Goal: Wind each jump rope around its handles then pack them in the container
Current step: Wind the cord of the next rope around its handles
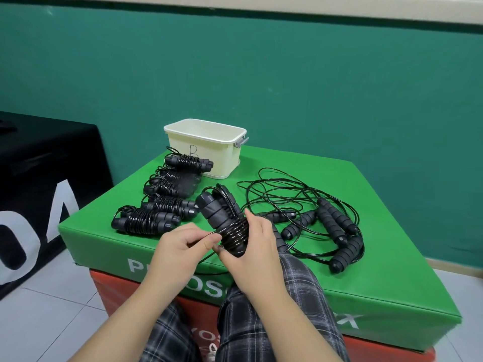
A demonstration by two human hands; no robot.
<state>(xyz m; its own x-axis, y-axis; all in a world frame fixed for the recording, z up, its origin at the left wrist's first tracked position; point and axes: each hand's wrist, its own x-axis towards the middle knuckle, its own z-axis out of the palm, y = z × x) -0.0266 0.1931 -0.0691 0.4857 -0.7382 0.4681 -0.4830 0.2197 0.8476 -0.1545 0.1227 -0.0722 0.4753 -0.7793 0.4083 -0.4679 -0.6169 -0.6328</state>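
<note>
- Four black jump ropes, each already wound in tight coils round its paired foam handles, lie in a row on the green padded vinyl box top, left of centre and just in front of the cream plastic container.
- That container stands at the far edge of the box top; from here nothing shows inside it, so packing looks not yet begun.
- One more rope, the half-wound black rope on its two ribbed handles, is held up above the near edge of the box top.
- Right hand grips the lower end of that bundle, fingers curled round the handles and the glossy coils.
- Left hand pinches the free cord between thumb and fingertips, just beside the coils, holding it taut.
- To the right lies a loose tangle of thin black cords and unwound handles, apparently two or three ropes, well apart from the wound row.
- Judging by its look, the cord is thin, smooth and springy: it probably slips and wants to uncoil if tension drops, so it is best held close to the bundle.
- Foam handles seem light and grippy, the safer place to take hold; a thumb over the last turn should keep the winding from loosening.
- Drawing cord from the tangle risks snagging neighbouring loops.
</note>
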